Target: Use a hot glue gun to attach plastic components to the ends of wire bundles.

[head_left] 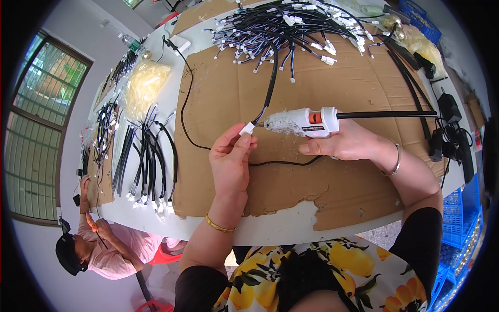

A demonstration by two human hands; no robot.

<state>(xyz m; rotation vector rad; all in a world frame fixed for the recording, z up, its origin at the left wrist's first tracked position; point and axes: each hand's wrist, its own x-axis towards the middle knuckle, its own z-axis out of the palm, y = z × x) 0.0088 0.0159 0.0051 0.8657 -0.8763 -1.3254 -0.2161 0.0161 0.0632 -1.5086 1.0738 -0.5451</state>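
Between the thumb and fingers of my left hand (232, 161) is the white connector (248, 128) at the end of a black-sleeved wire harness (272, 80). The sleeve runs up from it toward the far pile. My right hand (356, 139) is wrapped round a white hot glue gun (296, 121), whose front is crusted with clear glue strands. Its nozzle points left, with the tip at or very near the connector; I cannot tell whether they touch. A long black glue stick (387, 114) juts from the gun's rear. The gun's handle is mostly hidden by my right hand.
Cardboard (280, 187) covers the table (270, 229). A large harness pile (291, 26) lies at the far side, a smaller bundle (148, 161) at left near a plastic bag (145, 86). Black adapters (449, 130) and blue crates (452, 218) are right. A co-worker (104, 249) sits at left.
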